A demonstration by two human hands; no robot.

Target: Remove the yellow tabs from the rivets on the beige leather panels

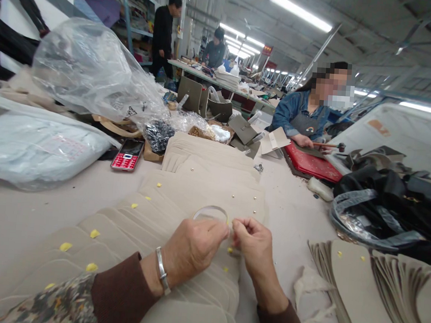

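Over overlapping layers of beige flat pieces point(214, 181), my two hands meet, fingertips close together. My left hand point(200, 241), with a silver bracelet at the wrist, is closed, and a thin pale looped strip point(212, 208) arches up from its fingers. A trace of yellow shows at those fingertips. My right hand point(254, 243) is pinched just beside it; what lies between its thumb and finger is too small to make out. Small yellow tabs point(95, 233) stick to many of the beige pieces, and small metal studs point(255, 198) sit on the upper ones.
To the left lie a red-keyed phone point(127, 154) and plastic-wrapped bundles point(43, 144). At right are another stack of beige pieces point(354, 284), black bags point(400, 209) and a fabric scrap point(313, 286). Across the table a co-worker point(303, 113) holds a hammer point(330, 146) by a red pad point(311, 162).
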